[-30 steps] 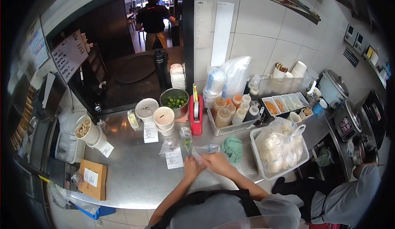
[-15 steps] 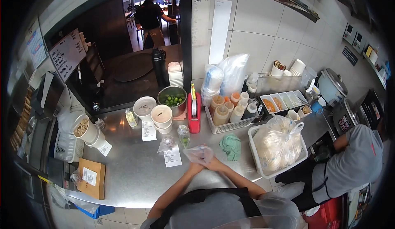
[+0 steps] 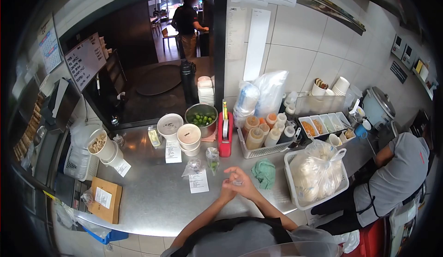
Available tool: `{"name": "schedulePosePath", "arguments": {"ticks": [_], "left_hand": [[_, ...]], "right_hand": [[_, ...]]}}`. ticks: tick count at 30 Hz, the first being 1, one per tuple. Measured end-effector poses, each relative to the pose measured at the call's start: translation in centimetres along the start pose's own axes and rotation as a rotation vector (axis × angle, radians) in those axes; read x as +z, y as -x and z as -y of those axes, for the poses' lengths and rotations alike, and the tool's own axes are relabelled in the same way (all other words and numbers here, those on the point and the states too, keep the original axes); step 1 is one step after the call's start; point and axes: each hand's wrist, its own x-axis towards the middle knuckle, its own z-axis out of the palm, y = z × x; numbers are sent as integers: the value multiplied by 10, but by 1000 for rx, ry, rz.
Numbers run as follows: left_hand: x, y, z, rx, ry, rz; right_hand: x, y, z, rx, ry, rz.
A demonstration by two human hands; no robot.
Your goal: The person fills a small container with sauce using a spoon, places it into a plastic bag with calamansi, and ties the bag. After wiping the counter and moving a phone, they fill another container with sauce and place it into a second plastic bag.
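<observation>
My left hand (image 3: pixel 227 191) and my right hand (image 3: pixel 243 183) meet above the steel counter (image 3: pixel 161 204), near its front edge. Between them is a small piece of clear plastic (image 3: pixel 237 182), partly hidden by the fingers. The left fingers are closed against the right palm; the right hand is curled around the plastic, its forefinger reaching left. Just beyond the hands lie a clear bag with green contents (image 3: pixel 212 159), a small knotted bag (image 3: pixel 193 166) and a printed receipt (image 3: pixel 199 181). To the right is a crumpled green cloth (image 3: pixel 264 174).
A red tape dispenser (image 3: pixel 225 139), a pot of green limes (image 3: pixel 201 118) and lidded tubs (image 3: pixel 188 137) line the back. On the right are a bottle basket (image 3: pixel 265 152), a white crate (image 3: pixel 302 205) and a co-worker (image 3: pixel 398 178). A brown box (image 3: pixel 105 199) is at left.
The clear plastic bag, spread out before, is now bunched small between my hands. My right hand has lifted with its forefinger extended. The whole view has shifted slightly.
</observation>
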Motion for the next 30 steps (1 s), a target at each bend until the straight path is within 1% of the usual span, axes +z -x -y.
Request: {"name": "schedulePosePath", "arguments": {"ticks": [1, 4, 5, 7, 10, 12, 13, 14, 17, 18, 19, 21, 23, 24, 26, 27, 29, 30], "left_hand": [[-2, 1, 0, 42, -29, 26], [-9, -5, -8, 122, -105, 4], [-14, -6, -16, 70, -116, 47], [-36, -13, -51, -34, -132, 132], [-35, -13, -56, -47, -148, 102], [-32, -9, -50, -84, -111, 118], [-31, -9, -46, -101, -96, 123], [-28, -8, -41, -70, -128, 99], [-17, -2, -32, 20, -217, 54], [-16, -4, -30, 59, -250, 46], [-17, 0, -28, 91, -284, 41], [-17, -2, -28, 75, -217, 123], [-23, -4, -30, 48, -161, 221], [-27, -4, -33, 87, -175, 173], [-34, -4, -39, 164, -200, 81], [-32, -5, -39, 143, -252, 57], [-28, -2, -36, 99, -354, 14], [-33, 0, -37, 136, -306, 12]], "right_hand": [[-3, 2, 9, 55, -18, 71], [-19, 4, 52, 294, 766, 396], [-23, 6, 45, 323, 929, 418], [-28, 15, 10, 380, 1261, 454], [-33, 26, -42, 475, 1404, 627], [-41, 37, -63, 499, 1084, 635], [-39, 29, -48, 504, 925, 639], [-44, 27, -28, 481, 561, 609], [-45, 33, -45, 353, 353, 273], [-43, 38, -44, 309, 801, 229], [-40, 47, -45, 242, 992, 228], [-42, 57, -45, 87, 1379, 198], [-45, 53, -51, 99, 971, 331], [-46, 51, -57, 108, 763, 391], [-41, 49, -82, 61, 566, 299], [-38, 49, -89, 39, 468, 252], [-30, 49, -56, 124, 859, 230], [-28, 48, -41, 160, 1057, 216]]}}
